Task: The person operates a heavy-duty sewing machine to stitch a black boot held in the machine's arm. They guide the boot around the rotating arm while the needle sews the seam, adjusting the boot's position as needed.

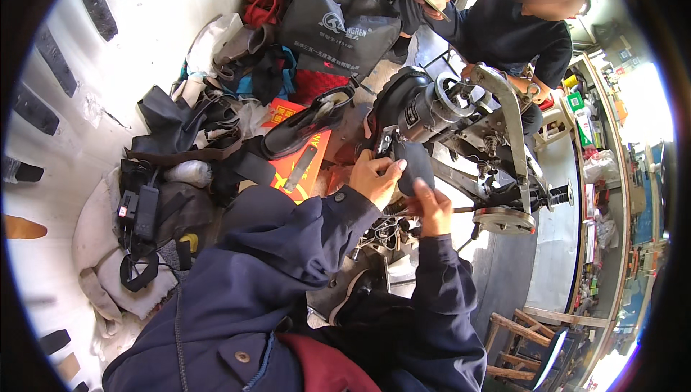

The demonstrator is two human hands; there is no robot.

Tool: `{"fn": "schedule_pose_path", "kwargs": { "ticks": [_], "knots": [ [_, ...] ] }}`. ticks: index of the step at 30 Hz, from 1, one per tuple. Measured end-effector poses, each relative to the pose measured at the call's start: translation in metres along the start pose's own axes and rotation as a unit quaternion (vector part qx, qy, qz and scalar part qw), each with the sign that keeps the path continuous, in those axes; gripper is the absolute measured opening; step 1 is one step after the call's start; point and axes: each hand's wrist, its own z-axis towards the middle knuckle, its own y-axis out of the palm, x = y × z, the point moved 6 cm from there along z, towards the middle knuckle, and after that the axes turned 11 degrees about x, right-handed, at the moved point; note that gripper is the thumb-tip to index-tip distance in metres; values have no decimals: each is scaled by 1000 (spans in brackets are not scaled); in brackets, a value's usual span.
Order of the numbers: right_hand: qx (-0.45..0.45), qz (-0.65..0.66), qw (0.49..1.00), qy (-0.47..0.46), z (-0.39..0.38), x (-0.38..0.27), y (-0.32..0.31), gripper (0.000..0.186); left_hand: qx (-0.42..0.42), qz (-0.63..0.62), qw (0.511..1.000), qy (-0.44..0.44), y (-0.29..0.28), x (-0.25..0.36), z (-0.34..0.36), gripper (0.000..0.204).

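Observation:
My left hand is closed in a pinch at the near edge of a flat dark grey piece with a rounded end. Its exact kind I cannot make out. Slightly smeared by motion, my right hand grips the same piece from the right, thumb on top. Just beyond my left fingertips is a shiny metal part. Behind the piece stands a cast-metal machine, perhaps a shoe-stitching machine, with a curved arm and a handwheel. What lies under my fingers is hidden.
A black shoe rests on an orange box to the left. Beyond it are a black bag and piled cloth and leather. A person in black sits across the machine. Cluttered shelves and a wooden stool are right.

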Motion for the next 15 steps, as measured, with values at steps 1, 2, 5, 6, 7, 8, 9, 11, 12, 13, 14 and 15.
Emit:
{"fn": "schedule_pose_path", "kwargs": {
  "ticks": [1,2,5,6,7,8,9,11,12,13,14,15],
  "knots": [
    [43,-36,997,-47,4,-8,-13,27,4,10,1000,13,0,0,0,38],
    [75,-63,990,-102,7,-18,-23,27,7,24,999,33,0,2,0,39],
    [147,-63,957,-243,8,-43,-36,20,-32,-21,998,-48,6,-8,1,37],
    [147,-89,937,-304,5,-52,-31,22,-21,-18,999,-29,5,-6,0,36],
    [123,-124,916,-362,1,-60,-24,25,-10,-15,1000,-10,4,-4,0,36],
    [110,-166,892,-407,-3,-66,-15,28,-1,-11,1000,8,2,-2,0,35],
    [99,-157,888,-421,-2,-69,-5,33,-3,-6,1000,12,2,-2,0,33],
    [96,-144,899,-403,3,-73,10,35,-2,-17,1000,17,1,-1,-2,31],
    [95,-134,908,-384,7,-73,16,36,-1,-24,999,21,1,0,-2,30],
    [117,-139,910,-374,10,-73,21,35,-8,-5,999,35,1,1,0,29],
    [135,-133,906,-377,14,-75,25,34,-16,-17,999,24,2,0,1,28],
    [131,-103,911,-377,16,-74,30,35,-24,-29,999,12,2,0,1,28]
  ]
}}
